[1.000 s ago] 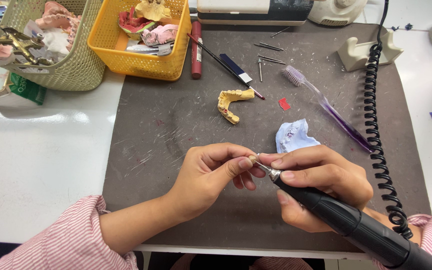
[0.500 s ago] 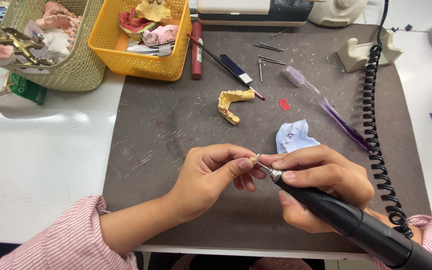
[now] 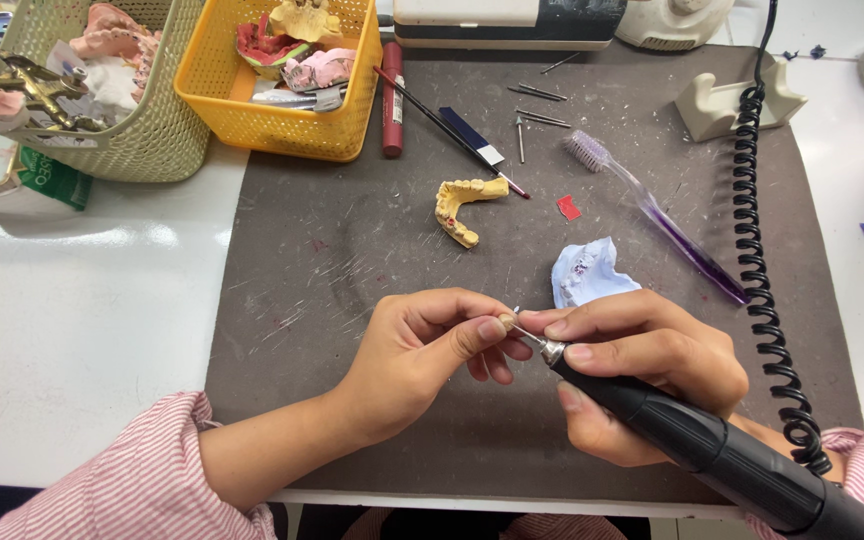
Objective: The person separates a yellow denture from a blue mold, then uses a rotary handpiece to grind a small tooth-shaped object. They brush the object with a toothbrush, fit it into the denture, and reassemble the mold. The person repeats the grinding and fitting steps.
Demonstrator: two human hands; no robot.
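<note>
Gripping a black rotary handpiece [image 3: 692,445] in the right hand [image 3: 642,370], fingers wrapped around its barrel, thin bur tip aimed leftward. Pinching a tiny piece [image 3: 505,322], too small to identify, between thumb and fingertips of the left hand [image 3: 422,350], right at the bur tip, low over the grey mat [image 3: 352,260] on the bench. Lying farther back on the mat: a yellow dental cast [image 3: 462,205], a pale blue cast [image 3: 587,272] just beyond the right hand, a purple toothbrush [image 3: 652,215]. Running down the right edge, a black coiled cord [image 3: 762,270]. Standing at the rear left, a yellow basket [image 3: 272,125] and a green basket [image 3: 142,140].
</note>
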